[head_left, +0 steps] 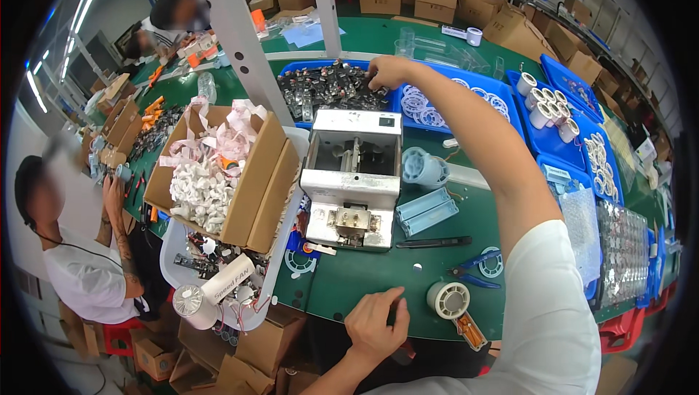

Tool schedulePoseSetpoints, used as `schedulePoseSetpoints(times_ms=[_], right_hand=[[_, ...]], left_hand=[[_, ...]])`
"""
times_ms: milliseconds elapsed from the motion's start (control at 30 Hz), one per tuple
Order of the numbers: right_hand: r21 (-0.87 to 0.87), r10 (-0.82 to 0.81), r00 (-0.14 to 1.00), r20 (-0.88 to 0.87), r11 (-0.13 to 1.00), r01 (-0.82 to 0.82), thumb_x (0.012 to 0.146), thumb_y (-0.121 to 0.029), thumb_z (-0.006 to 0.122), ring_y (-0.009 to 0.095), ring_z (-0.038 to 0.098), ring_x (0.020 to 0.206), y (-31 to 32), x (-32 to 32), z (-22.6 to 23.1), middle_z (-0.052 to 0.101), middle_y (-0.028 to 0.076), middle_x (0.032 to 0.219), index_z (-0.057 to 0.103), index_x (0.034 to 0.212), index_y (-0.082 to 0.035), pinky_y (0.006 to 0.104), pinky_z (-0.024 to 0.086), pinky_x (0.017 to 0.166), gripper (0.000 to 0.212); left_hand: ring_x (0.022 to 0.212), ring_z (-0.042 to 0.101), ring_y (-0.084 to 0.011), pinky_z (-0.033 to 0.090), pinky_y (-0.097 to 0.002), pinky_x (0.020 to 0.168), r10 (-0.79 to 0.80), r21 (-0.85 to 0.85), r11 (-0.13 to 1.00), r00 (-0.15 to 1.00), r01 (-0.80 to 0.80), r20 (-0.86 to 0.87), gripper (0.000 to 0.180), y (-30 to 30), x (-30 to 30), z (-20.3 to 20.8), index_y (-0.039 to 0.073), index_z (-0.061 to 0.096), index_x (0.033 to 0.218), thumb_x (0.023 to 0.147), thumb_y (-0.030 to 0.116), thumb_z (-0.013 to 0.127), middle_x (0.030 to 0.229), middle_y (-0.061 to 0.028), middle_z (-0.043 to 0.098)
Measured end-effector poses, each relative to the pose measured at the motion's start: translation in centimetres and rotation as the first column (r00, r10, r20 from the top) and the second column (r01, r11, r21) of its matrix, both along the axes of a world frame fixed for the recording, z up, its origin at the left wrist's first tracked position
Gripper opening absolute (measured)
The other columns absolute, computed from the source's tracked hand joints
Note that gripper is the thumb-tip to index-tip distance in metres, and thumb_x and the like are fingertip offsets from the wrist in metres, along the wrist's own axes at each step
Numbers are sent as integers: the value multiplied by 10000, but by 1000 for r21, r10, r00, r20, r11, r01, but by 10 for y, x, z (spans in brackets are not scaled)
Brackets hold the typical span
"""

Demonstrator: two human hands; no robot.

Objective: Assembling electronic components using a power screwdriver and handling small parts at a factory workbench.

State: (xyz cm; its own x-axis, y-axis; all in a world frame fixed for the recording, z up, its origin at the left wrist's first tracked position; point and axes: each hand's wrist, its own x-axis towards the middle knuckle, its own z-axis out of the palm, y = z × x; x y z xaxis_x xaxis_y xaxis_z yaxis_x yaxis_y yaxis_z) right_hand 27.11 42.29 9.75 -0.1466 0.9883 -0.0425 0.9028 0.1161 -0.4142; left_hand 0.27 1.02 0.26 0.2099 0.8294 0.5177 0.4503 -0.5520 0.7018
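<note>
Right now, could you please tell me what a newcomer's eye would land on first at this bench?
First, the person's right hand, stretched far across the green table into a blue plastic tray of small dark metal parts. Next, the boxy white benchtop machine at centre, with an open brown cardboard box of white plastic pieces to its left. The left hand rests at the table's near edge.

Open green table (364, 278) lies before you, between your left hand (375, 326) and the white machine (353, 180). The cardboard box (251, 184) walls off your left. Blue trays (466, 93) crowd the far side; pliers (473, 264) and tape roll (448, 299) clutter your right.
</note>
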Motion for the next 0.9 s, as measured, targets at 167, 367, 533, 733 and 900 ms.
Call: schedulePoseSetpoints(times_ms=[167,367,533,733,900], right_hand=[[273,-74,987,145,961,32,853,-250,771,301,735,909,-12,19,10,780,136,1072,767,1172,-19,406,598,877,394],[-14,108,979,170,994,-107,879,-195,735,285,740,896,-127,8,88,788,122,1013,795,1060,-19,392,592,865,259],[-123,360,925,120,930,-345,869,-225,758,317,733,986,-211,10,65,781,131,1131,755,1175,-25,417,568,913,366],[-123,462,883,88,884,-450,824,-247,785,346,698,1131,-233,0,3,731,152,1298,678,1335,-43,449,547,988,561],[110,395,907,146,905,-411,805,-234,780,357,679,1169,-245,9,3,704,142,1352,669,1358,-58,462,543,995,590]], left_hand=[[658,619,-249,503,-324,607,-29,-27,999,1000,29,4,260,1,5,2,50,736,1064,810,-6,726,859,-63,721],[688,620,-258,510,-342,646,15,-8,1000,1000,-15,-11,209,0,4,2,43,728,1032,829,-7,711,865,-68,718],[683,609,-249,503,-350,652,13,46,999,998,-10,-58,174,-2,7,-3,42,723,998,836,-15,697,834,-61,700],[673,596,-231,493,-349,651,37,116,993,998,-32,-42,145,-3,14,-5,47,716,968,840,-16,689,804,-53,685],[674,595,-221,490,-343,649,42,124,992,999,-38,-27,135,-5,16,-7,48,711,958,843,-17,684,795,-48,685]])
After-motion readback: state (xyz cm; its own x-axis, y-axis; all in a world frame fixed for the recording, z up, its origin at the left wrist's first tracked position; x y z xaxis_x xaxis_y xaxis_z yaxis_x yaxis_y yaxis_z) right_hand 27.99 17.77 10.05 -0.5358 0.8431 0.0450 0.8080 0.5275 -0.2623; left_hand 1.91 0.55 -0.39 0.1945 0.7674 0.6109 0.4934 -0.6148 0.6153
